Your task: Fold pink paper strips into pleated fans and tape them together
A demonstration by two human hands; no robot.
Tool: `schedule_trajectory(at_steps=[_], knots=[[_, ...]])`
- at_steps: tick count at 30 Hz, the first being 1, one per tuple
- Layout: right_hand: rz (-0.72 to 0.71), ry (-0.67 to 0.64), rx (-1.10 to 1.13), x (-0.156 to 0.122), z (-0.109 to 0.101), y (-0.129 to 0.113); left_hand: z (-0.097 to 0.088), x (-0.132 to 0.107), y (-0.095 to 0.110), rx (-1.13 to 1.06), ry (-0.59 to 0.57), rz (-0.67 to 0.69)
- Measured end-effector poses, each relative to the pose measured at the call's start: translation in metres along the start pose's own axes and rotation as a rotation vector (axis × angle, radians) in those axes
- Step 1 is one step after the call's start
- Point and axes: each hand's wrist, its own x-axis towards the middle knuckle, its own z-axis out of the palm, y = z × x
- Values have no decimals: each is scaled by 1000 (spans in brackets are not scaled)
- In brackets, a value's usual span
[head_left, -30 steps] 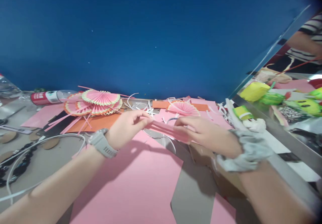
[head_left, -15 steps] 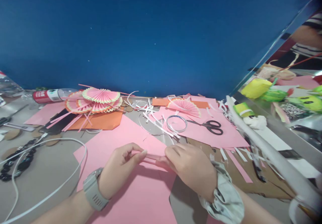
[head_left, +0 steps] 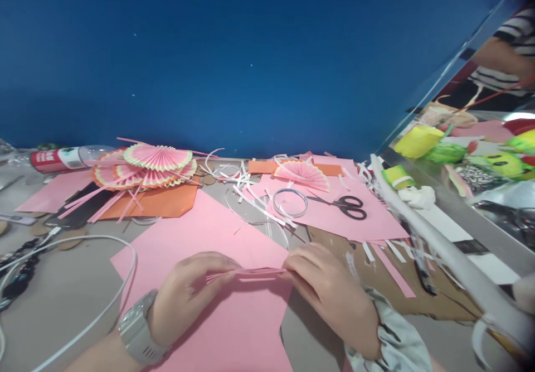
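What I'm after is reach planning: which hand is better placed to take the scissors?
Right, probably. The scissors lie beyond the right hand, on its side; the left hand would have to cross over. Both pinch the strip, so one must let go.

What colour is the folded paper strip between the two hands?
The folded paper strip is pink, like the sheet beneath; head view shows it.

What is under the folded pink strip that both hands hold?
A large pink sheet lies under the folded strip. The table beneath that sheet is covered.
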Motion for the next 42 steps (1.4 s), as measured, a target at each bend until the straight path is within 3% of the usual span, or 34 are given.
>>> schedule_trajectory(at_steps=[7, 10, 16, 30, 42], knots=[[-111, 26, -123, 0, 14, -11, 5, 2, 1, 605, 91, 210], [-154, 69, -94, 0, 21, -20, 12, 1, 7, 563, 41, 296], [-236, 73, -25, -1, 31, -25, 17, 4, 9, 410, -170, 423], [229, -98, 316, 1, 11, -13, 7, -5, -1, 572, -9, 442], [-95, 82, 259, 1, 16, -8, 12, -2, 0, 457, 17, 291]])
